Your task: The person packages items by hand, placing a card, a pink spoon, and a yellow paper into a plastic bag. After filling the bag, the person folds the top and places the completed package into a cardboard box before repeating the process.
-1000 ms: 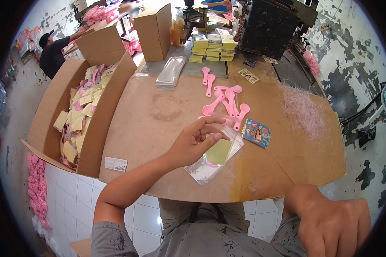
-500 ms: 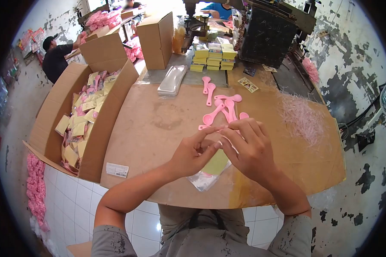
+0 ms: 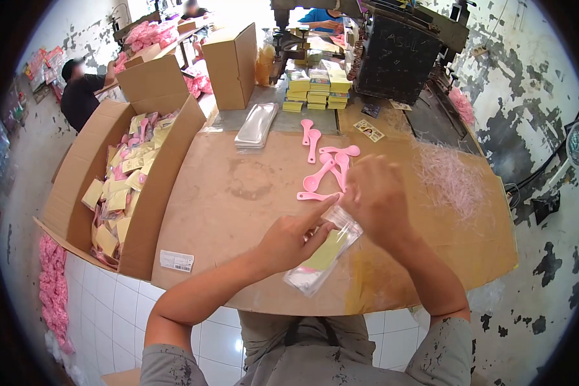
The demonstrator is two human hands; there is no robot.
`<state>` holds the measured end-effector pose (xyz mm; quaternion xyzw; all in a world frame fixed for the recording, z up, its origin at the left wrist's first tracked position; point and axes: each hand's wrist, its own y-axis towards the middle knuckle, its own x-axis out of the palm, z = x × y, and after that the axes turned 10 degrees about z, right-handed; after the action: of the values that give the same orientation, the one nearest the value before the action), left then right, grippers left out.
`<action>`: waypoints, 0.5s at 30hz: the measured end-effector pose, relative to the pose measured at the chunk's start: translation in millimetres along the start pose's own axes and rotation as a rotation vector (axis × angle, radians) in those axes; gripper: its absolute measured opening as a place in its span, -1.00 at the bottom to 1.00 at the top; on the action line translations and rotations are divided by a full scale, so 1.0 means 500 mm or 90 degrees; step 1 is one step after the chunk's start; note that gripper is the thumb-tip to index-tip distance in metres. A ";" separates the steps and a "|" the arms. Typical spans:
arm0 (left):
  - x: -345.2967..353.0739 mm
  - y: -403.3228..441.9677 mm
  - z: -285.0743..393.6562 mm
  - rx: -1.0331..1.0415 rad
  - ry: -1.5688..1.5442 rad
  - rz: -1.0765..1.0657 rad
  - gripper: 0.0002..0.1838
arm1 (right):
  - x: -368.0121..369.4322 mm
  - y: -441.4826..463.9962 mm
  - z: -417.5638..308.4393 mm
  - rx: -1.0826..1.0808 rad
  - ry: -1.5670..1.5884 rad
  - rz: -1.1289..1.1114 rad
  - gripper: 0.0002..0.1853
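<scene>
My left hand (image 3: pixel 293 239) holds a clear plastic bag (image 3: pixel 349 233) near its upper end, thumb and forefinger on it. Inside the bag is a pale yellow-green card (image 3: pixel 324 253), with something pink low down beside it. Over the bag's upper right is my right hand (image 3: pixel 378 202), smeared by motion, so what its fingers hold is unclear. Just beyond my hands lie several pink plastic scoops (image 3: pixel 315 179), some overlapping. One scoop (image 3: pixel 314 196) lies close to my left fingertip.
An open carton (image 3: pixel 149 212) at left holds many packed bags. Clear bags (image 3: pixel 257 125) are stacked behind the scoops, near yellow-edged card stacks (image 3: pixel 316 90). Thin clear strips (image 3: pixel 453 180) form a heap at right. A label (image 3: pixel 176 260) lies at front left. Other people work farther back.
My hands were together at the bag's top edge. The right hand has lifted away up and right, and more of the bag's upper end shows.
</scene>
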<state>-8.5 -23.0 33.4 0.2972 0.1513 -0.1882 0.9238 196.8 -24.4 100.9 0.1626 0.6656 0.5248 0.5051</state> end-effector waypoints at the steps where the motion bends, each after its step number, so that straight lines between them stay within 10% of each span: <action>1: -0.001 0.005 -0.004 -0.037 -0.056 0.002 -0.40 | -0.010 -0.003 0.026 0.144 0.105 -0.028 -0.91; 4: 0.008 0.018 -0.031 -0.177 -0.312 0.050 -0.44 | -0.094 -0.010 0.125 0.602 0.537 -0.191 -0.89; 7: -0.011 0.031 -0.039 -0.247 -0.397 0.031 -0.44 | -0.208 -0.105 0.314 0.772 1.066 -0.247 -0.89; 9: -0.017 0.032 -0.039 -0.242 -0.382 0.019 -0.46 | -0.223 -0.218 0.462 0.750 0.681 -0.152 -0.81; 11: -0.016 0.033 -0.038 -0.209 -0.366 0.039 -0.51 | -0.218 -0.335 0.560 0.420 -0.084 -0.188 -0.66; 15: -0.018 0.039 -0.024 -0.243 -0.368 0.021 -0.54 | -0.234 -0.328 0.511 0.255 -0.370 -0.050 -0.55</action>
<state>-9.9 1.2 37.2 0.0561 -0.0890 -0.2179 0.9703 514.8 -40.3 33.7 0.3752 0.5895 0.2960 0.6512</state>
